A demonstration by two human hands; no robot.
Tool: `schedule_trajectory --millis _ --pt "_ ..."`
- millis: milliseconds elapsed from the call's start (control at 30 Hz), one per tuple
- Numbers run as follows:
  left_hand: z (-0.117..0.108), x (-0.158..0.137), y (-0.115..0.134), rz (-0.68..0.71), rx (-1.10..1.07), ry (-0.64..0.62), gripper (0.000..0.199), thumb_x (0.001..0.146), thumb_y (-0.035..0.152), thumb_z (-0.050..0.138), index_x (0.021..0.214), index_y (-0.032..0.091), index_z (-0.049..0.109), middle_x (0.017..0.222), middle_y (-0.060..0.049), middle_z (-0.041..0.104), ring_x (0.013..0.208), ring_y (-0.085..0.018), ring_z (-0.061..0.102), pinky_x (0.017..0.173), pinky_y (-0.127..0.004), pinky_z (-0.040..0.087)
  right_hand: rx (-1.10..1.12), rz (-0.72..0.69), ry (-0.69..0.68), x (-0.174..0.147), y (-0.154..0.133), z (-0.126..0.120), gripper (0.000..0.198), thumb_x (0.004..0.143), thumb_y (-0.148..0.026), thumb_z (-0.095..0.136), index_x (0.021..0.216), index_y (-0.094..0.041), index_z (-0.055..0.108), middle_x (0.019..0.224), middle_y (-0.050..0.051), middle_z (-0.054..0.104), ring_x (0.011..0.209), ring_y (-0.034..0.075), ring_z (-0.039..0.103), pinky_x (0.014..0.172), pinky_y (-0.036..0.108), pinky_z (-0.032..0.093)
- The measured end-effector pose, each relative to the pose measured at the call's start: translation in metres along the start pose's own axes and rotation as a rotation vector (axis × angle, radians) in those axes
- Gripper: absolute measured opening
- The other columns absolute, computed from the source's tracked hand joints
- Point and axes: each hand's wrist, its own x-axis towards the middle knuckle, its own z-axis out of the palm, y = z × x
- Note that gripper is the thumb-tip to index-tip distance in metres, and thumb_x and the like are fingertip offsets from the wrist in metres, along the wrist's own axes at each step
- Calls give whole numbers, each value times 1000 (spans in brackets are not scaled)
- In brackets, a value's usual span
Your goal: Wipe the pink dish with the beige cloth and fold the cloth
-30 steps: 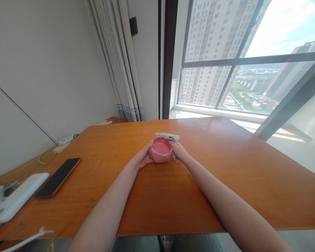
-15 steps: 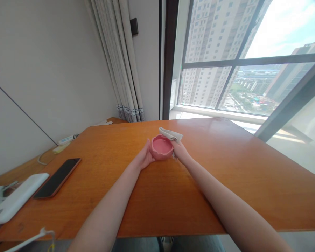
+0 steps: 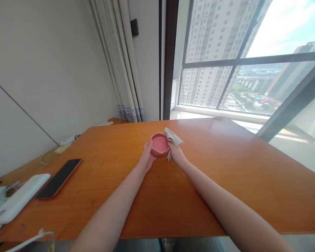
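A pink bowl [image 3: 160, 144] with a wavy rim is held over the middle of the wooden table [image 3: 115, 154], its hollow tilted toward me. My left hand [image 3: 147, 155] grips its left side, thumb near the rim and fingers underneath. On the opposite side, my right hand [image 3: 176, 153] is closed on a light grey cloth [image 3: 174, 137], pressed against the bowl's right edge. Part of the cloth sticks up past the rim and a loose end hangs below the fingers. The fingertips behind the cloth are hidden.
At the left lie a dark smartphone [image 3: 60, 178] and a white oblong device [image 3: 21, 199]. Farther back, a power strip [image 3: 68, 140] rests by the wall. A white cable [image 3: 31, 241] crosses the near left corner. Beyond the table are a curtain [image 3: 123, 70] and a large window.
The cloth has shifted down around the bowl's right edge, and its loose end shows more. The bowl has moved slightly left and up, with my left thumb now nearer its rim.
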Motion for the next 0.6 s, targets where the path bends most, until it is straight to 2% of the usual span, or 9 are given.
schedule_trajectory --millis 100,200,367,467,600 --pt "-2 0 6 -146 37 -83 52 79 58 53 116 20 56 119 -11 60 104 -23 59 75 -32 54 32 -2 -62 8 -9 -9 46 77 -46 57 117 -25 60 123 1 61 119 23 52 104 39 40" --pt "-6 2 6 -180 77 -90 51 77 51 59 119 23 54 121 -9 59 101 -23 60 71 -32 54 18 28 -137 11 -16 -15 42 74 -45 62 111 -25 64 117 1 65 112 24 57 99 38 45" --pt "-7 6 -4 -115 129 -8 47 73 36 68 116 25 54 122 -7 58 100 -20 60 72 -30 54 -28 93 -89 9 -3 -15 42 78 -51 56 110 -26 64 118 2 64 111 22 58 96 35 47" --pt "-3 6 -8 -19 65 77 40 75 34 65 112 24 54 121 -5 58 101 -19 59 74 -29 53 -5 163 -11 7 13 -9 53 79 -61 48 112 -22 63 113 6 67 109 23 60 90 34 51" --pt "-1 6 -9 82 -25 104 40 76 33 64 113 24 51 119 -5 58 100 -16 58 79 -27 52 77 179 -10 5 20 0 59 77 -63 50 116 -20 59 110 8 68 106 24 62 87 33 53"
